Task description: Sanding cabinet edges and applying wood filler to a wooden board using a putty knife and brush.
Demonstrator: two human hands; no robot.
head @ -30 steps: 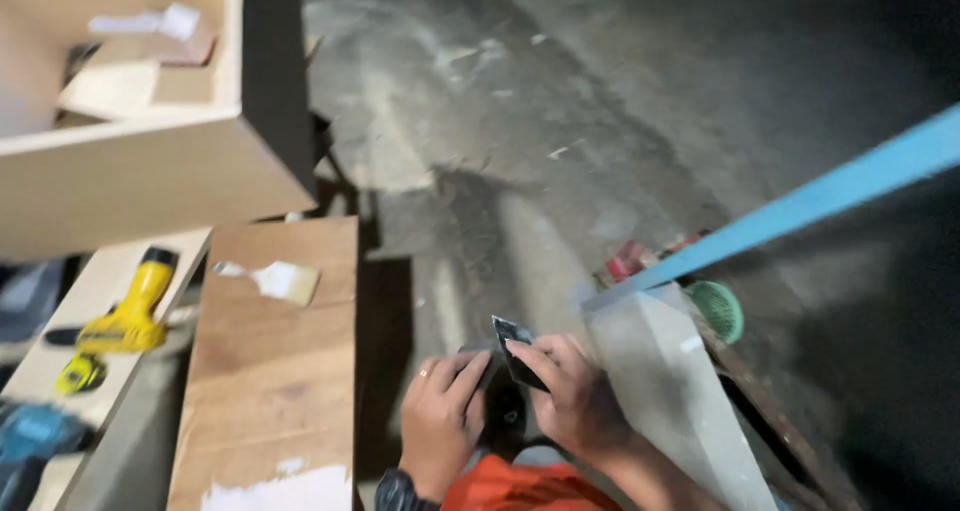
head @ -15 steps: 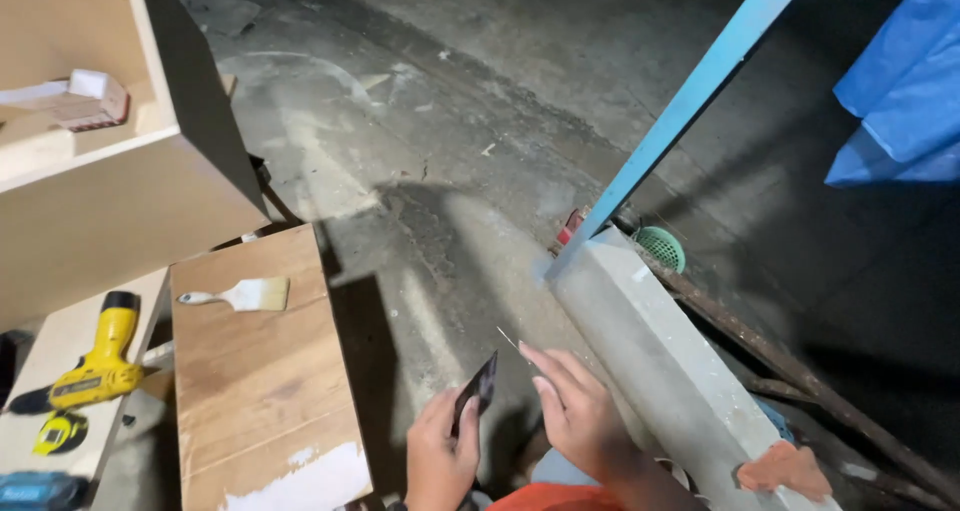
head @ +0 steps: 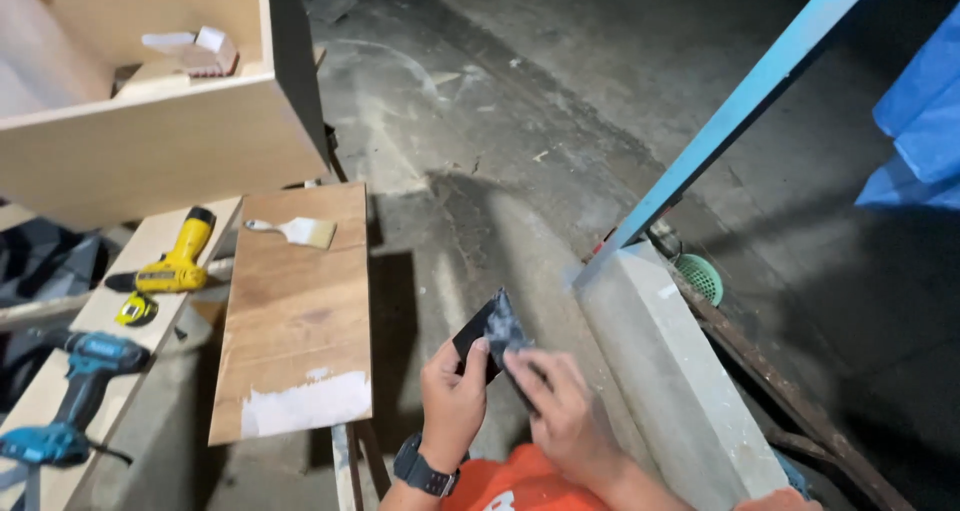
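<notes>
Both hands meet low in my view: my left hand [head: 452, 396], a dark watch [head: 424, 468] on its wrist, pinches the lower edge of a dark sheet of sandpaper [head: 492, 333], while my right hand [head: 560, 411] lies against it with fingers pressed together along its face. I hold the sheet tilted above the concrete floor [head: 480, 121]. Just to the right stands a pale grey slab [head: 670, 371]. On the left, a wooden board [head: 295, 311] carries a paintbrush [head: 295, 232]; beyond it lie a yellow drill [head: 175, 266] and a teal drill [head: 80, 391].
</notes>
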